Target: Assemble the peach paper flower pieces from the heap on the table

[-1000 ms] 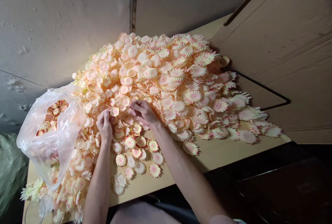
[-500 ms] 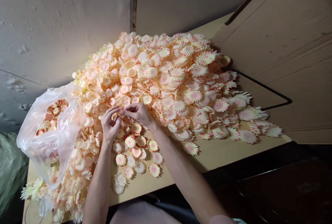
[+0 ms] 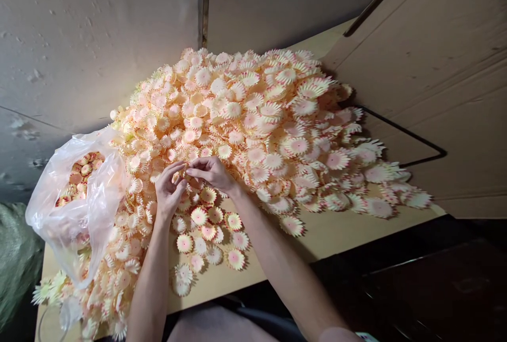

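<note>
My left hand [image 3: 169, 190] and my right hand [image 3: 212, 173] meet at the fingertips over the near side of a big heap of artificial flower heads [image 3: 237, 115]. Between them is a small pale flower head [image 3: 180, 174], mostly hidden by the fingers. Both hands are closed in a pinch on it. Just below the hands, several loose flower heads [image 3: 199, 216], cream with red-tipped petals and pink centres, lie on the table.
A clear plastic bag [image 3: 106, 199] with more small pieces inside stands at left on the heap. The wooden table [image 3: 328, 231] runs under everything. A grey wall [image 3: 99, 30] rises behind, cardboard [image 3: 435, 94] stands at right, and a green sack [image 3: 18, 263] is at far left.
The fingers have shifted very slightly around the small flower head. The heap, the bag and the loose flower heads look the same.
</note>
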Available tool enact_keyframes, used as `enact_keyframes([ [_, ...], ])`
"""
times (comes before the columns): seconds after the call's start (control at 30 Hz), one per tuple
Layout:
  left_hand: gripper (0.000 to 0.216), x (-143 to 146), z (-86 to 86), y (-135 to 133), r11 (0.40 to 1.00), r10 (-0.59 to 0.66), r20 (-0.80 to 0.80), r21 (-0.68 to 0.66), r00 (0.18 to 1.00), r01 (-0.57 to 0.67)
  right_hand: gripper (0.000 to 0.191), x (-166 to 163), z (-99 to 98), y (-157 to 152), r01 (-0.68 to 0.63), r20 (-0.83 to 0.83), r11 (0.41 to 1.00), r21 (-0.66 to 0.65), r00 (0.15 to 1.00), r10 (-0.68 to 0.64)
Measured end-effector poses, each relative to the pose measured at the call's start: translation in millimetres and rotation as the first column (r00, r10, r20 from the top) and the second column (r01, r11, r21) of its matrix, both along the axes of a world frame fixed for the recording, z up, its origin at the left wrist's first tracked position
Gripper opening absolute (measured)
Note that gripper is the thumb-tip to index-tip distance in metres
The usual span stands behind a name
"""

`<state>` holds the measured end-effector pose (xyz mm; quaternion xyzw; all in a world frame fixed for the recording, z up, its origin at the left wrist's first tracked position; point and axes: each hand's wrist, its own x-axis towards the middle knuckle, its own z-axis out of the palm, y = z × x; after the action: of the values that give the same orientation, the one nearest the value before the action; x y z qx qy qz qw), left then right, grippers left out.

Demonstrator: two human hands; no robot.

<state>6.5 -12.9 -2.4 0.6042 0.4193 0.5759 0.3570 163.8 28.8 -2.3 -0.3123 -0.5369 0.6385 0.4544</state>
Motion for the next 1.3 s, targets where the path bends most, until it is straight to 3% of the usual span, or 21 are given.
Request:
enact_keyframes([
  [0.17, 0.035, 1, 2.7, -2, 0.984, -0.078, 0.147, -0.148, 0.986, 0.100, 0.019, 2, -0.2, 1, -0.085, -0.078, 0.990, -0.109, 0.994, 0.077],
  [0.27, 0.032, 2, 2.9, -2, 0.975, -0.064, 0.184, -0.198, 0.981, 0.101, 0.017, 2, -2.6, 2, -0.101, -0.119, 0.980, -0.172, 0.990, 0.082],
  [0.57, 0.025, -2, -6.8, 4, 0.994, 0.091, 0.142, -0.070, 0.986, -0.081, 0.017, 0, -2.2, 2, -0.045, -0.108, 0.995, -0.085, 0.994, 0.035],
  [1.1, 0.025, 0, -5.1, 2, 0.993, 0.049, 0.129, -0.112, 0.990, -0.034, 0.019, -2, -4.3, 2, -0.069, -0.121, 0.997, -0.020, 0.990, 0.066],
  [1.3, 0.023, -3, -6.9, 3, 0.997, 0.021, 0.010, -0.072, 1.000, -0.020, 0.025, -3, -8.0, 2, -0.063, -0.151, 0.997, -0.052, 0.987, 0.054],
])
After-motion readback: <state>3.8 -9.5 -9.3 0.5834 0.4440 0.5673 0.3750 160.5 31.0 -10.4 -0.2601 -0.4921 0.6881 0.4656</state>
